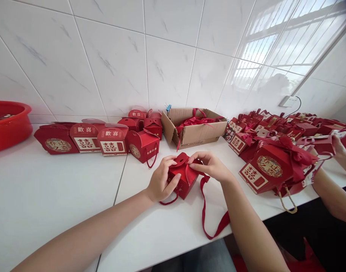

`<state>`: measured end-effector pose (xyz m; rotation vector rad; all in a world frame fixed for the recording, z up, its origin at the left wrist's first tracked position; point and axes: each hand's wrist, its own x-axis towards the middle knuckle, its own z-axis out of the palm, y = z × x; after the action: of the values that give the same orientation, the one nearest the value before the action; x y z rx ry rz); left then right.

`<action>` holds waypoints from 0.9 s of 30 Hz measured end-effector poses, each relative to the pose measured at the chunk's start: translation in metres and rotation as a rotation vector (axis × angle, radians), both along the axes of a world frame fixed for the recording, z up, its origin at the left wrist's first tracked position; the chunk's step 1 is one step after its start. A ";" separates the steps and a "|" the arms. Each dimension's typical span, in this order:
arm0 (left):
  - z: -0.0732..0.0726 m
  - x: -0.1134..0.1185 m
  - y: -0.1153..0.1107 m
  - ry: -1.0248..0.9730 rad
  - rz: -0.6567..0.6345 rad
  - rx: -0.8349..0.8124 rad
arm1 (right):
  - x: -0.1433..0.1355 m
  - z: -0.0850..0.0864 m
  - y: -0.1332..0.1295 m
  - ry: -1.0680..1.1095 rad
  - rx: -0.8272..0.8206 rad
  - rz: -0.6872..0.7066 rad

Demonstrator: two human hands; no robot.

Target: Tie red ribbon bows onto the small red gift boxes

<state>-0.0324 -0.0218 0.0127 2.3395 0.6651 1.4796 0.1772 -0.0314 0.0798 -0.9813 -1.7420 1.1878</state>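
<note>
Standing at the left end of the table (62, 196), a basin (14, 132) comes first, then a row of boxes (113, 141) along the tiled wall (116, 71). The left grip (162, 180) clasps the side of a small box (185, 183) on the table, thumb against its front. Behind it sits a carton (203, 136) (loose ribbons (195, 121) inside). The right grip (209, 165) pinches a ribbon (203, 204) at the box's top. Farther right, a heap of boxes (305, 130) spreads out, a co-worker's hand (342, 153) beside it.

Red box (185, 178) is viewed close, from the head, forward and downward. Tiled wall (116, 68) is faced beyond white table (62, 189).
</note>
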 end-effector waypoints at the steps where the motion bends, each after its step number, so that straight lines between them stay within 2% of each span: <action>1: 0.001 0.000 -0.001 0.011 0.007 -0.003 | 0.000 0.000 0.000 0.014 -0.030 0.001; 5: 0.007 0.002 -0.005 -0.043 0.037 -0.117 | -0.002 0.000 -0.001 0.042 -0.047 0.035; 8: 0.012 0.006 -0.010 -0.135 0.094 -0.312 | -0.003 0.001 -0.003 -0.008 0.062 0.051; 11: 0.014 0.009 -0.016 -0.179 0.144 -0.416 | -0.005 0.002 -0.005 -0.066 0.195 0.062; 15: 0.014 0.011 -0.022 -0.185 0.133 -0.416 | -0.007 0.001 -0.005 -0.052 0.252 0.069; 22: 0.014 0.011 -0.025 -0.174 0.104 -0.420 | -0.010 0.000 -0.004 -0.009 0.211 0.040; 27: 0.024 0.008 -0.024 -0.166 -0.021 -0.452 | -0.011 0.001 -0.006 -0.012 0.218 0.056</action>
<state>-0.0248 -0.0456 0.0367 1.8568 0.8271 1.3294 0.1665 -0.0370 0.0804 -0.8159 -1.8738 1.0030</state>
